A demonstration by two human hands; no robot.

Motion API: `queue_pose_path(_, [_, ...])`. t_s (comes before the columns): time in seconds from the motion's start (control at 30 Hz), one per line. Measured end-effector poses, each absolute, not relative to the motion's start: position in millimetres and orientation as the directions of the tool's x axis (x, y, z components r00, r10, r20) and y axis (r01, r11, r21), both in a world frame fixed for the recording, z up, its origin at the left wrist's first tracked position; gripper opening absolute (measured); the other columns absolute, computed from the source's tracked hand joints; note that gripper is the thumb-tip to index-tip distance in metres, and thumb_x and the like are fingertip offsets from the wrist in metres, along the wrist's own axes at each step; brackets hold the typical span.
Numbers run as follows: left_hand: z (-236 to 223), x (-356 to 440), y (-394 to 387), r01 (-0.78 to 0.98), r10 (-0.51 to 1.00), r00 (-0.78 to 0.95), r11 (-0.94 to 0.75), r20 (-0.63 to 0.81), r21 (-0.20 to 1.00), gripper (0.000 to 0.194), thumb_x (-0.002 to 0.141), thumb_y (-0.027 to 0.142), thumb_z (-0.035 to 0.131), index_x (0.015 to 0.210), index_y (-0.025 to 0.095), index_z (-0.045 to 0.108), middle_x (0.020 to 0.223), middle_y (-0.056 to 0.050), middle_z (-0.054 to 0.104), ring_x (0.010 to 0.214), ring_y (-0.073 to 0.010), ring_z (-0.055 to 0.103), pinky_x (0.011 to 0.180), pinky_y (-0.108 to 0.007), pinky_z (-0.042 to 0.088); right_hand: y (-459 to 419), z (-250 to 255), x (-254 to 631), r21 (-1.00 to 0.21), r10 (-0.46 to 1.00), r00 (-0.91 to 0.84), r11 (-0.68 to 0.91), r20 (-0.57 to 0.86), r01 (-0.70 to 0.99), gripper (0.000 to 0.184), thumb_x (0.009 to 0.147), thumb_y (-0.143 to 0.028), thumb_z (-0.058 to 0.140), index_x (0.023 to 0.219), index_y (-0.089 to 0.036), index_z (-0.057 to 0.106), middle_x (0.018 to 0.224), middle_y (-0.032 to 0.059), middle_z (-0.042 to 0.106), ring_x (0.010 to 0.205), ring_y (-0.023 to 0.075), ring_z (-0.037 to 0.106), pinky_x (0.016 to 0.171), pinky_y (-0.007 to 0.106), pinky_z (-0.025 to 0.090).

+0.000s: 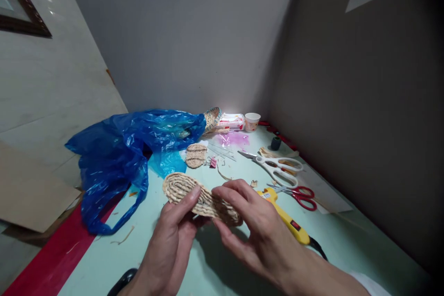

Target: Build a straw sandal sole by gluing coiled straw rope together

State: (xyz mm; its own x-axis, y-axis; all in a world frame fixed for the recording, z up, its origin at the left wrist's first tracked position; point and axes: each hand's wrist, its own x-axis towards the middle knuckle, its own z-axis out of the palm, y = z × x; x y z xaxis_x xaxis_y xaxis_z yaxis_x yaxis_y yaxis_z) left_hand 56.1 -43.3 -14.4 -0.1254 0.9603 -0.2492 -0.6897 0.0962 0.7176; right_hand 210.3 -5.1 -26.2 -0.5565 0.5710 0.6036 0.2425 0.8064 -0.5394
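Note:
Held up over the pale green table [211, 282] is a woven straw sole [180, 187], oval, with coiled braid in rows. My left hand [180, 231] grips its near left side, thumb pressed on the upper face. The fingers of my right hand [249, 222] close around the right end, with the thumb at its lower edge. The underside of the sole is mostly hidden. Behind it on the table lies a smaller woven oval piece [196, 156] crossed by dark lines. A pink clip-like item [212, 162] rests beside that piece.
A crumpled blue plastic bag [138, 148] covers the left, a woven basket-like piece [212, 118] at its end. On the right lie white scissors [277, 166], red-handled scissors [303, 197] and a yellow glue gun [287, 219]. A paper cup [252, 121] and dark thread spool [275, 143] stand behind.

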Motion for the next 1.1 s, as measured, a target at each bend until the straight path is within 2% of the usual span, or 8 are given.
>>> queue_pose_path(0.2, [-7,44,-36,-0.686,0.953,-0.124,0.118,-0.276,0.718,0.014,0.088,0.029,0.068,0.092,0.017,0.075,0.092,-0.009,0.077,0.08,-0.0231,0.07,0.066,-0.035,0.06,7,-28,222,-0.536,0.54,-0.574,0.821,0.616,0.197,0.039,0.091,-0.013,0.057,0.129,-0.021,0.052,0.11,0.0091,0.057,0.086,0.0167,0.063,0.068,0.028,0.054])
queue_pose_path(0.33, [3,31,-31,-0.637,0.942,-0.134,0.156,-0.308,0.755,0.036,0.094,0.037,0.056,0.095,0.008,0.077,0.094,-0.019,0.078,0.081,-0.0297,0.072,0.069,-0.043,0.061,16,-30,228,-0.531,0.536,-0.605,0.821,0.589,0.209,0.042,0.089,-0.014,0.061,0.129,-0.02,0.054,0.111,0.0091,0.058,0.081,0.015,0.061,0.067,0.028,0.053])
queue_pose_path(0.43, [7,22,-27,-0.556,0.928,-0.119,0.232,-0.353,0.798,0.049,0.093,0.044,0.055,0.095,0.001,0.078,0.088,-0.024,0.078,0.075,-0.0298,0.073,0.067,-0.039,0.061,19,-30,229,-0.527,0.512,-0.648,0.827,0.564,0.195,0.041,0.087,-0.014,0.062,0.128,-0.018,0.056,0.109,0.0094,0.059,0.084,0.0165,0.061,0.069,0.03,0.053])
queue_pose_path(0.67, [4,5,-27,-0.439,0.926,0.134,0.375,-0.353,0.817,0.043,0.082,0.044,0.069,0.092,0.003,0.08,0.08,-0.018,0.077,0.069,-0.0242,0.072,0.069,-0.031,0.058,17,-28,237,-0.548,0.444,-0.758,0.825,0.478,0.138,0.036,0.091,-0.014,0.059,0.127,-0.018,0.057,0.11,0.0095,0.058,0.085,0.0152,0.059,0.072,0.029,0.052])
queue_pose_path(0.87, [0,3,-32,-0.18,0.952,0.12,0.3,-0.282,0.937,0.017,0.079,0.029,0.077,0.088,0.015,0.08,0.082,-0.007,0.074,0.074,-0.0175,0.067,0.068,-0.022,0.052,12,-33,239,-0.514,0.455,-0.778,0.834,0.433,0.201,0.035,0.094,-0.018,0.057,0.129,-0.018,0.056,0.108,0.0097,0.058,0.085,0.0167,0.058,0.073,0.03,0.052])
queue_pose_path(1.03, [-2,7,-31,-0.062,0.962,0.128,0.251,-0.242,0.966,0.021,0.08,0.028,0.077,0.097,0.016,0.078,0.083,-0.006,0.072,0.07,-0.0147,0.064,0.062,-0.019,0.049,8,-40,236,-0.51,0.503,-0.713,0.827,0.488,0.235,0.039,0.091,-0.016,0.059,0.129,-0.017,0.054,0.11,0.0102,0.059,0.086,0.0171,0.059,0.073,0.032,0.055])
queue_pose_path(1.1, [-4,7,-29,-0.14,0.971,0.065,0.236,-0.229,0.961,0.024,0.08,0.029,0.076,0.101,0.017,0.077,0.086,-0.007,0.073,0.072,-0.017,0.066,0.063,-0.022,0.053,8,-41,235,-0.517,0.523,-0.678,0.822,0.517,0.24,0.04,0.09,-0.015,0.061,0.129,-0.017,0.054,0.111,0.0105,0.058,0.088,0.0173,0.06,0.075,0.033,0.056])
